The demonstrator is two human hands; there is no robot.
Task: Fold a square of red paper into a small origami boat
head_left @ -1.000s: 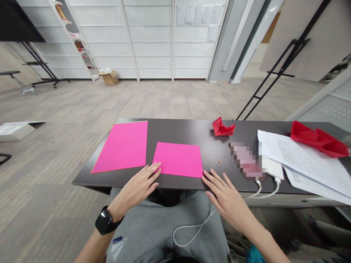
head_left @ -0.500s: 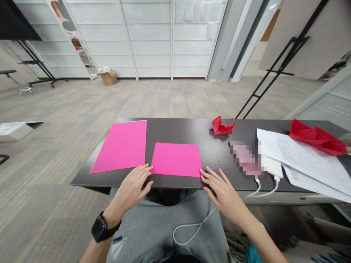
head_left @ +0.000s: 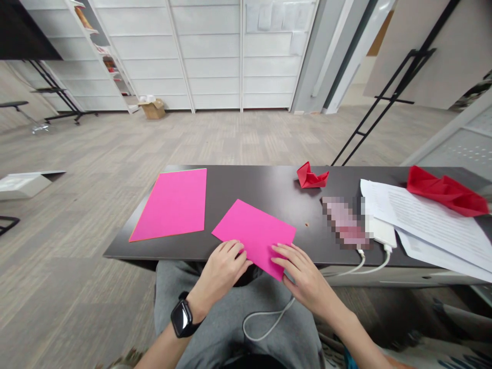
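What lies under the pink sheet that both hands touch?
The sheet seems mostly over the table, with one near corner past its front edge. Anything directly beneath is covered, so it cannot be seen. The left hand and right hand also hide parts of it.

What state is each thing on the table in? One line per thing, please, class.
Small pink rectangular paper sheet: slanted, near corner overhanging dark table, left hand and right hand touching it.
Large pink rectangular paper: lying flat.
Small red paper shape: folded.
Large red paper shape: folded, lying partly on white printed sheets.
White rectangular block: white cable plugged in.
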